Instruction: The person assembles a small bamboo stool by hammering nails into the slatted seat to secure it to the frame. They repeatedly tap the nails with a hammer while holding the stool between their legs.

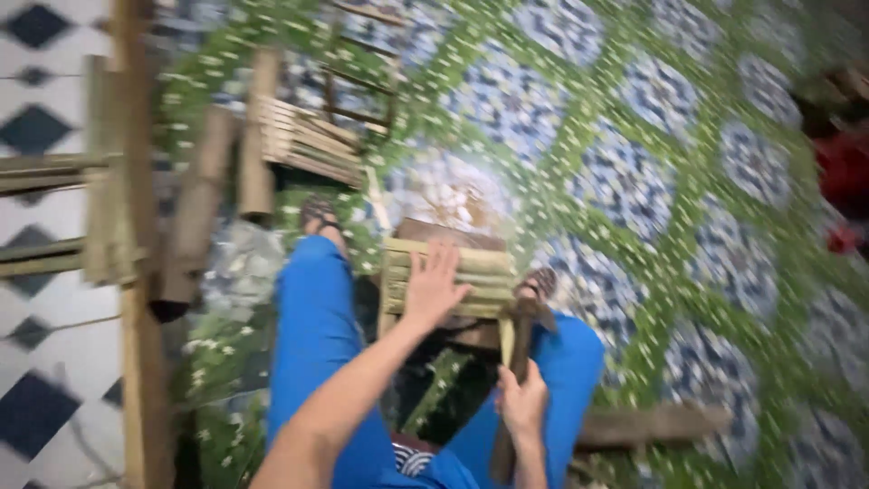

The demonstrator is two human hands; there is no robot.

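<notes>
On patterned floor mat [634, 181] | left hand [434, 285] flat on bamboo slats [448, 272] | right hand [523, 403] gripping dark, perhaps wooden, tool [518, 362]

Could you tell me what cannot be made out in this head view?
- Tool in right hand: motion blur hides its head.
- Slatted bamboo piece under left hand: the joints are smeared.
- Bamboo frame: cut by the left edge.
- Red thing: cut by the right edge, kind unclear.

No package, label, sign or screen shows anywhere in this blurred view of the floor.
</notes>
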